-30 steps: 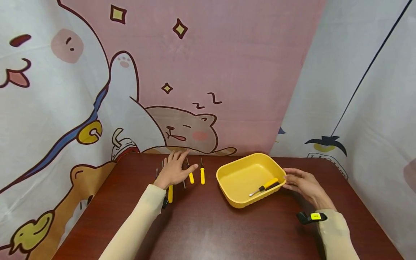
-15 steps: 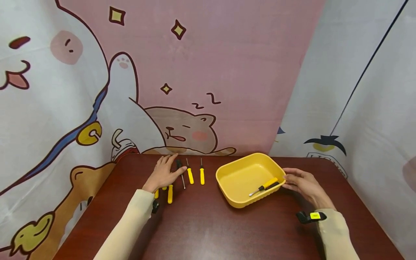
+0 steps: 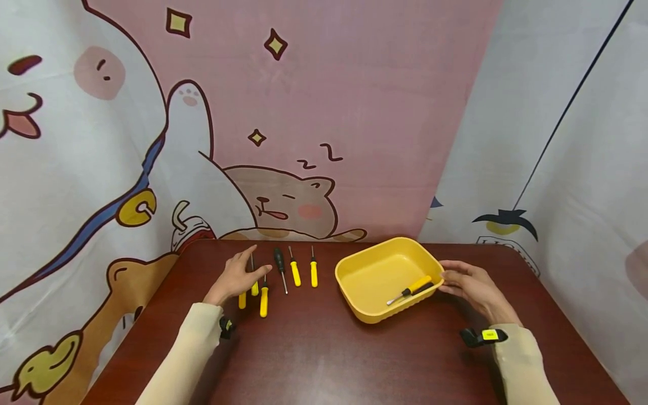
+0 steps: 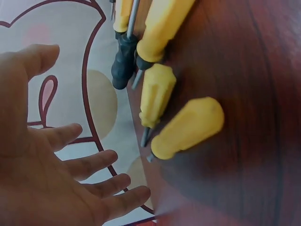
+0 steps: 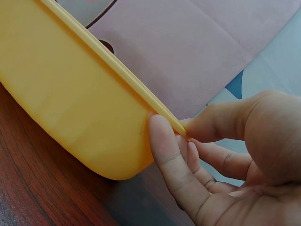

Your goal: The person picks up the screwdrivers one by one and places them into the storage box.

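My left hand (image 3: 234,279) hovers over the left group of screwdrivers, its fingers spread and holding nothing. Below it lie a yellow screwdriver (image 3: 264,302), another yellow-handled screwdriver (image 3: 255,288) and a third one (image 3: 242,300), partly hidden by the hand. In the left wrist view, a stubby yellow handle (image 4: 188,128) lies apart from the fingers. My right hand (image 3: 475,289) pinches the right rim of a yellow plastic basin (image 3: 361,306), thumb and fingers on either side of it. Inside the basin rest a yellow-and-black screwdriver (image 3: 416,287) and a dark-handled one (image 3: 424,289) beside it.
Between the left hand and the basin lie a black screwdriver (image 3: 280,261) and two yellow ones, a nearer-to-centre screwdriver (image 3: 314,274) and its neighbour (image 3: 296,274). A printed cloth (image 3: 385,112) hangs behind the dark red table (image 3: 324,360).
My left hand has moved left and slightly toward me, uncovering the black screwdriver and several yellow handles. The right hand and the basin stay where they were.
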`<state>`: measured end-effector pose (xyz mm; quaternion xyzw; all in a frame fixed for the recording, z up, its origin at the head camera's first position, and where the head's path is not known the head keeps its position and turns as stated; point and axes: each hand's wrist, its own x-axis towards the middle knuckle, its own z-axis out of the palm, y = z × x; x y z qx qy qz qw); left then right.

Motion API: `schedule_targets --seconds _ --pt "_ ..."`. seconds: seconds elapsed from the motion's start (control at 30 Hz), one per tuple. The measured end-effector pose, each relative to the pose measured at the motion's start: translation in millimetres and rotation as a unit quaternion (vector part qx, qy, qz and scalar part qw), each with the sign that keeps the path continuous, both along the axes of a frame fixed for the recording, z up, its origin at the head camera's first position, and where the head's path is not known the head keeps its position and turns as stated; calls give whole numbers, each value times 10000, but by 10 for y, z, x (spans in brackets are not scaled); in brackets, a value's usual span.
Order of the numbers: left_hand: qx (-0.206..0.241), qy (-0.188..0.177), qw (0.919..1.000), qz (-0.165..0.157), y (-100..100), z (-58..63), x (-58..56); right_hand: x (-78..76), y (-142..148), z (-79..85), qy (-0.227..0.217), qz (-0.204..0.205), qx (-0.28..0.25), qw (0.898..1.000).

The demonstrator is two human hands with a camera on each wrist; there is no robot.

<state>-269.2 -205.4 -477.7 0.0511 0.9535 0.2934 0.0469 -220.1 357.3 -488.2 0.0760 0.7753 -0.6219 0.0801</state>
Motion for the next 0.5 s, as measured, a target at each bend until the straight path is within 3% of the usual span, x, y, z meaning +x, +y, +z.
schedule_targets --seconds 0.23,0.5 --pt "230 -235 9986 408 -103 4 28 -1 10 4 -44 0 -22 10000" --pt "457 -493 9953 704 -220 -75 63 -6 20 -16 7 27 -37 10000"
